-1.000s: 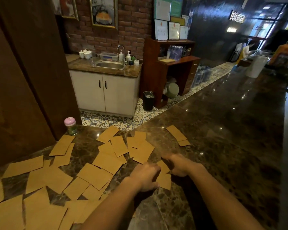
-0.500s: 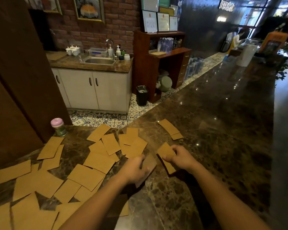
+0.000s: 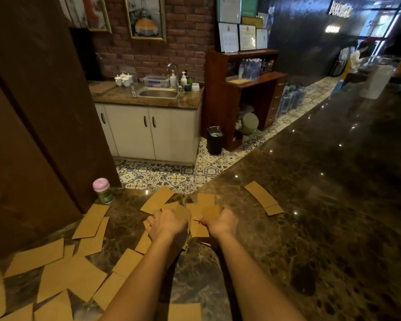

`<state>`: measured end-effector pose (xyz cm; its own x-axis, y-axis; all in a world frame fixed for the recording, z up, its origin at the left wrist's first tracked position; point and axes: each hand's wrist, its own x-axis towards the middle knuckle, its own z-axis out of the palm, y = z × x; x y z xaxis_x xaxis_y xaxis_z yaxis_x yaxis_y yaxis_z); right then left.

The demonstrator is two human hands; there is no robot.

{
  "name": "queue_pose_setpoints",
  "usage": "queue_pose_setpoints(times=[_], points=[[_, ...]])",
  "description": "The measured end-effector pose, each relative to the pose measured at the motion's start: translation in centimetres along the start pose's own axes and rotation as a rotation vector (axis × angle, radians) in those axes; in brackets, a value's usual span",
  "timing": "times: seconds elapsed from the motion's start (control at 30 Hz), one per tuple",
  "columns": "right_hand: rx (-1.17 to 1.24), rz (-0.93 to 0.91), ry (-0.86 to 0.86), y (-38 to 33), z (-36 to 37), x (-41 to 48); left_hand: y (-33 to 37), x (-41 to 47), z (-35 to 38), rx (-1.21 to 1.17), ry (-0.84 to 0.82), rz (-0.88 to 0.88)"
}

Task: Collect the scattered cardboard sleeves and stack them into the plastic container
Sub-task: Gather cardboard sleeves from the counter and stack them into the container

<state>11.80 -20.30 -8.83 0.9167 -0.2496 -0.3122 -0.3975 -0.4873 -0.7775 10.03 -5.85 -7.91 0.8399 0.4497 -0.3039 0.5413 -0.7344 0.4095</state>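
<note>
cardboard sleeves [image 3: 63, 274] litter the tabletop [image 3: 310, 228]; collecting, my left grip [image 3: 167, 224] and right grip [image 3: 220, 222] each clutch one mid-frame; next i'd merge them.

Wall: red brick wall [image 3: 185, 35] with framed pictures, upper middle.
Floor: blue patterned tiles [image 3: 171, 174].
Furniture: white cupboard [image 3: 148, 133], wooden shelf [image 3: 243, 89].

body | left hand [image 3: 166, 224], right hand [image 3: 220, 222] | forearms bare to the frame edge | wrists apparently bare, view blurred
</note>
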Motion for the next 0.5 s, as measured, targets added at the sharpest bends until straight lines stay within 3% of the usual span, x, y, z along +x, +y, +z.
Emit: queue_pose_setpoints(times=[0.17,0.3,0.5], points=[[-0.242,0.104,-0.006,-0.6,2.6,0.8,0.3,1.0,1.1,-0.044,0.024,-0.028],[-0.482,0.100,0.108,-1.1,3.4,1.4,0.8,2.0,0.8,-0.067,0.011,-0.115],[-0.247,0.172,0.039,-1.6,4.1,2.3,1.1,3.3,0.7,-0.134,-0.043,-0.159]])
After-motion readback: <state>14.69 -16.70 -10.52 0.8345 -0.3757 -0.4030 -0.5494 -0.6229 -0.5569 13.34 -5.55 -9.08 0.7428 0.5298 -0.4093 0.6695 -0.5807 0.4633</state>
